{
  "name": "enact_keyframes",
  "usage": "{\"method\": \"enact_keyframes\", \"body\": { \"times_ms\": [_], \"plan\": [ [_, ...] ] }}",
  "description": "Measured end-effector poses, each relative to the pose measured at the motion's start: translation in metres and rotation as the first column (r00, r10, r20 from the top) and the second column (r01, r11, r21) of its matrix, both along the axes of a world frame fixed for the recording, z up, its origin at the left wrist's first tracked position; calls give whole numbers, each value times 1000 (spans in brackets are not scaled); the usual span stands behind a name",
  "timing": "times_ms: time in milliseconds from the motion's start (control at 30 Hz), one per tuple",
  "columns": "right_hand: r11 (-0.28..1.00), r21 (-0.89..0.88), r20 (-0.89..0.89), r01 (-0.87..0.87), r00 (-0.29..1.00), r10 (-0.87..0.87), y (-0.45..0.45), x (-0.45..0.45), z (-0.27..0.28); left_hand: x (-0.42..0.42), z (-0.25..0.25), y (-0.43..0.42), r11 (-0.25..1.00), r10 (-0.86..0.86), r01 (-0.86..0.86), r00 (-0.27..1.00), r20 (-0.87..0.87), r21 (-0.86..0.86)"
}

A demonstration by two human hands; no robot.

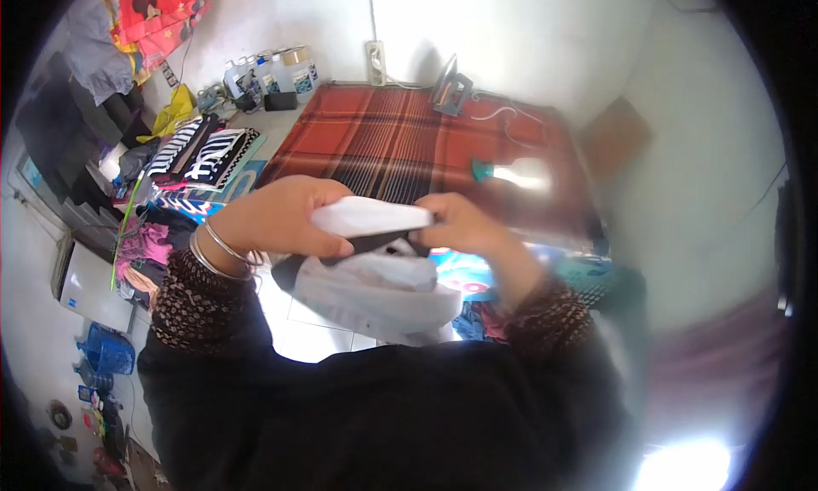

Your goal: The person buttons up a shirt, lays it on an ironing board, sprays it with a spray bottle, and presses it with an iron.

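My left hand [294, 218] is closed on one side of a white and black garment [379, 287], thumb pressed along a dark band. My right hand [464, 225] grips the opposite side of the same band. Between the hands a white part of the cloth stands up, and more white fabric hangs bunched below. What kind of garment it is, I cannot make out. Beyond my hands lies a red plaid cloth [375, 133] over a flat surface. On it an iron [452, 86] stands at the back, and a spray bottle [515, 172] with a green head lies to the right.
Folded striped clothes [204, 155] are stacked at the left. Behind them stand several bottles [273, 75] against the wall. The iron's white cord [511, 116] trails across the plaid cloth. A blue basket [109, 350] is at the lower left. Hanging clothes [158, 18] fill the upper left.
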State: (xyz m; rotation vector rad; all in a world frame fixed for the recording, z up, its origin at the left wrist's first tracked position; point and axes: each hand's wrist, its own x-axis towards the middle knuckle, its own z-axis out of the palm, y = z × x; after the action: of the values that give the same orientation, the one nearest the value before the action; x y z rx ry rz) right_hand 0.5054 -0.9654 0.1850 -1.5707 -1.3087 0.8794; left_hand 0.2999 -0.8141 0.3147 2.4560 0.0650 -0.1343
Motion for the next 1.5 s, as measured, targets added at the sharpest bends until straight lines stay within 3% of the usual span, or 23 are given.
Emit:
{"method": "enact_keyframes", "body": {
  "times_ms": [33, 100, 133, 167, 233, 333, 400, 433, 500, 533, 633, 700, 733, 767, 867, 967, 1100, 1200, 1300, 1367, 1400, 1467, 1500],
  "plan": [
    [996, 86, 25, 25, 999, -28, -1, 4, 6, -1, -5, 8, 1000, 10, -10, 1000, -2, 1],
    [992, -124, 223, 10, 975, 18, -14, 5, 34, -1, -19, 26, 828, 79, -163, 981, 177, 537],
    [992, -123, 222, 8, 975, 20, -14, 6, 33, -3, -18, 33, 797, 29, -204, 953, 301, 568],
    [963, -271, 443, 8, 889, 117, -14, 6, 31, -4, -15, 40, 798, 32, -205, 953, 300, 567],
    [870, -489, 664, 67, 675, 322, -11, 8, 14, -9, -3, 55, 572, 28, -479, 822, 569, 666],
    [868, -488, 530, 88, 820, 215, -9, 18, -3, -28, 11, 77, 471, 2, -622, 710, 704, 625],
    [968, -141, 391, 208, 910, -139, -14, 26, 10, -42, 15, 86, 441, 60, -651, 709, 703, 618],
    [946, -95, 392, 309, 886, -250, -17, 30, 17, -50, 15, 91, 419, 109, -666, 712, 694, 617],
    [868, -67, 404, 492, 809, -427, -25, 30, 50, -62, 9, 105, 449, 87, -670, 691, 718, 591],
    [814, -85, 424, 574, 760, -492, -31, 28, 68, -67, 6, 106, 584, 181, -667, 662, 727, 462],
    [782, 295, 56, 549, 807, -588, -40, 41, 62, -74, -7, 107, 752, 294, -617, 630, 719, 234],
    [712, 473, -41, 520, 820, -572, -43, 43, 61, -75, -18, 103, 714, 682, -608, 492, 542, -347],
    [687, 519, -44, 509, 818, -573, -43, 41, 65, -75, -25, 103, 698, 715, -501, 439, 545, -511],
    [660, 563, -46, 497, 817, -575, -44, 39, 69, -76, -27, 101, 700, 713, -498, 440, 547, -512],
    [552, 712, 10, 434, 780, -626, -43, 31, 84, -72, -24, 88, 636, 720, -485, 93, 688, -601],
    [520, 741, 33, 425, 751, -660, -39, 39, 92, -61, -16, 84, 709, 464, -614, 35, 885, -347],
    [507, 715, -35, 481, 749, -661, -15, 66, 84, -35, -37, 138, 695, 437, -642, 23, 899, -322],
    [503, 679, 15, 535, 675, -738, 19, 90, 69, 3, -71, 211, 528, 210, -847, 199, 957, 60],
    [508, 620, 220, 597, 489, -844, 55, 121, 43, 64, -98, 260, 626, 220, -769, 330, 918, 127],
    [488, 624, 405, 610, 282, -870, 89, 136, 24, 108, -123, 298, 668, 414, -729, 529, 741, 148],
    [516, 491, 472, 702, 283, -835, 102, 151, 5, 132, -136, 319, 687, 400, -710, 544, 737, 151],
    [560, 488, 507, 670, 305, -806, 129, 190, -53, 177, -171, 355, 788, 134, -576, 504, 853, 216],
    [553, 475, 514, 685, 294, -806, 141, 202, -76, 194, -190, 369, 802, 135, -559, 514, 847, 212]
  ]
}}
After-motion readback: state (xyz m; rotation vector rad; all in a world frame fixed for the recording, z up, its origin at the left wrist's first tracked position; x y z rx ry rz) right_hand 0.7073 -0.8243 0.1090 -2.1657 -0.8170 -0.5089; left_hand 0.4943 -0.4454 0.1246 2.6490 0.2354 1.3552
